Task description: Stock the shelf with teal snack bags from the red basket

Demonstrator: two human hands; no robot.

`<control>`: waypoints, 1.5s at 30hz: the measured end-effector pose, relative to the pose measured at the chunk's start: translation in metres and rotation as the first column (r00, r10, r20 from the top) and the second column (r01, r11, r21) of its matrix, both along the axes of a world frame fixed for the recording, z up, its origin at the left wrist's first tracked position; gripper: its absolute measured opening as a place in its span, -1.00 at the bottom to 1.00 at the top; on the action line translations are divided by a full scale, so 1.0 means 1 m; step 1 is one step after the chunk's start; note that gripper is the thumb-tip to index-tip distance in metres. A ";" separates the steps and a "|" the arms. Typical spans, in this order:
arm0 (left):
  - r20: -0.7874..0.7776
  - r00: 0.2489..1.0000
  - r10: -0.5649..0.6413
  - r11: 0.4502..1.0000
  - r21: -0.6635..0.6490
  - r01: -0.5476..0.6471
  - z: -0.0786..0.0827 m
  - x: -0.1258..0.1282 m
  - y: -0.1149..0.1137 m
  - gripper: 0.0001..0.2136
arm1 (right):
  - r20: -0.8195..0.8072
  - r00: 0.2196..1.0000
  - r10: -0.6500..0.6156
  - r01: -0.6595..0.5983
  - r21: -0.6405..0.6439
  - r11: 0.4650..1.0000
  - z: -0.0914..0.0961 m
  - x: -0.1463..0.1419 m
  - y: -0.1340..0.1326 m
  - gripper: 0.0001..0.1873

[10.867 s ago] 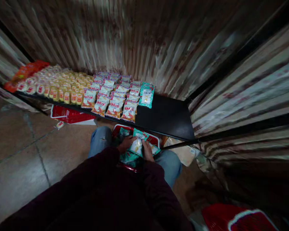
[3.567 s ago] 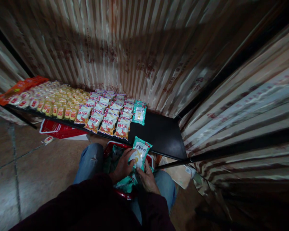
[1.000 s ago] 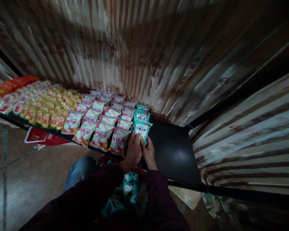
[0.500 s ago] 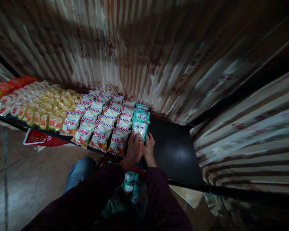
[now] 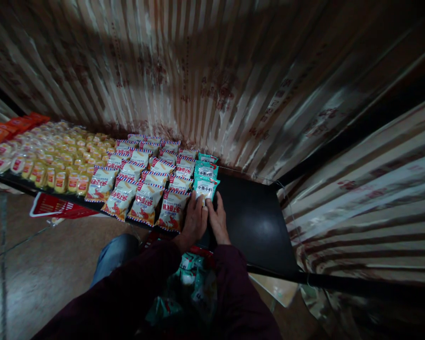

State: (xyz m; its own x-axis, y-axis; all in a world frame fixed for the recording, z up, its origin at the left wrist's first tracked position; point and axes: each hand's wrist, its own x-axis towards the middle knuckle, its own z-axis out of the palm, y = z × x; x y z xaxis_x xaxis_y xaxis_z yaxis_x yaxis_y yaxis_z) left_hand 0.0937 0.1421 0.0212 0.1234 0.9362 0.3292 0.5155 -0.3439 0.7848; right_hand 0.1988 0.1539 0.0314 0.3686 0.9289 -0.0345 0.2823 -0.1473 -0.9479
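Observation:
A green and white snack bag [image 5: 205, 189] leans at the front of a short row of like green bags [image 5: 206, 170] on the black shelf [image 5: 257, 222]. My left hand [image 5: 195, 218] grips its lower left side, and my right hand [image 5: 217, 218] grips the lower right side, thumbs close together at the front. Left of my left hand stand several rows of white snack bags [image 5: 144, 203] with red print and striped edges; the nearest one sits right beside my fingers. More green bags lie below my forearms in a red basket [image 5: 205, 255], partly hidden by my sleeves.
Farther left on the shelf are many small yellow-wrapped packs [image 5: 61, 179] and orange packs [image 5: 19, 123]. Under the shelf shows another red basket [image 5: 58, 206]. Striped plastic sheeting [image 5: 184, 71] hangs behind, and a black post [image 5: 322, 146] rises at the right.
My hands have drawn slightly apart at the bag's lower edge, the right thumb now showing on its front. The bag stays almost in place; the view has shifted a little.

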 end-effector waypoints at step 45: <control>0.008 0.999 -0.035 0.995 0.098 0.034 -0.005 -0.002 -0.003 -0.53 | 0.305 0.952 0.030 -0.068 0.114 0.991 -0.016 -0.007 0.011 -0.34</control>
